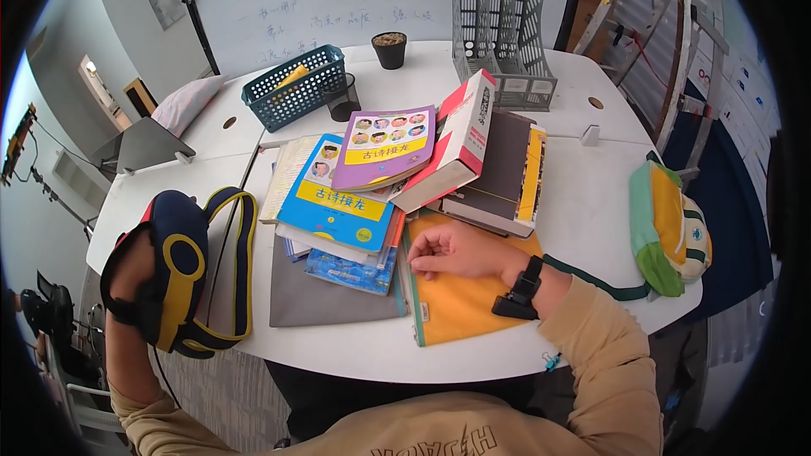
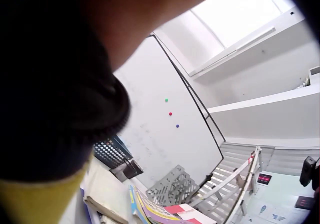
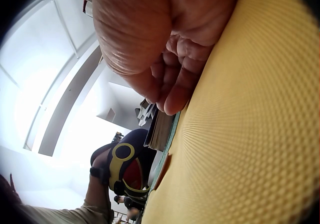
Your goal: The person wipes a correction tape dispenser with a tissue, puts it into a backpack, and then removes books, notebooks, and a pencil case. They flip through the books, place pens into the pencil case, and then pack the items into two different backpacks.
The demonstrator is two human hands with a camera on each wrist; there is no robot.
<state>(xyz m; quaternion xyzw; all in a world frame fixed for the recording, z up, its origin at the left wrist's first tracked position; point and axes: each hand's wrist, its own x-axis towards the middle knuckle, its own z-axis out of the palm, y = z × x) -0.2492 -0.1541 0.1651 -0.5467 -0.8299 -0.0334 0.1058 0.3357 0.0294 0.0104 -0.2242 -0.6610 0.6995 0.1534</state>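
Note:
A navy bag with yellow trim and a ring patch (image 1: 185,255) stands upright at the table's left edge, its strap looping to the right. My left hand (image 1: 135,270) reaches into its dark opening; the fingers are hidden, so I cannot tell whether they grip it. In the left wrist view, the bag's dark fabric (image 2: 55,109) fills the left side, blurred. My right hand (image 1: 456,251) rests on a yellow-orange zip pouch (image 1: 473,304), its fingers loosely curled with nothing in them. The right wrist view shows its curled fingers (image 3: 177,96) close over the pouch's textured surface.
Piled books, including a purple one (image 1: 384,148), a blue one (image 1: 338,211) and a thick red-white one (image 1: 452,143), cover the centre, over a grey pouch (image 1: 338,312). Behind are a teal basket (image 1: 291,105), a potted plant (image 1: 389,52) and a grey file rack (image 1: 524,93). A green-yellow bag (image 1: 663,228) lies right.

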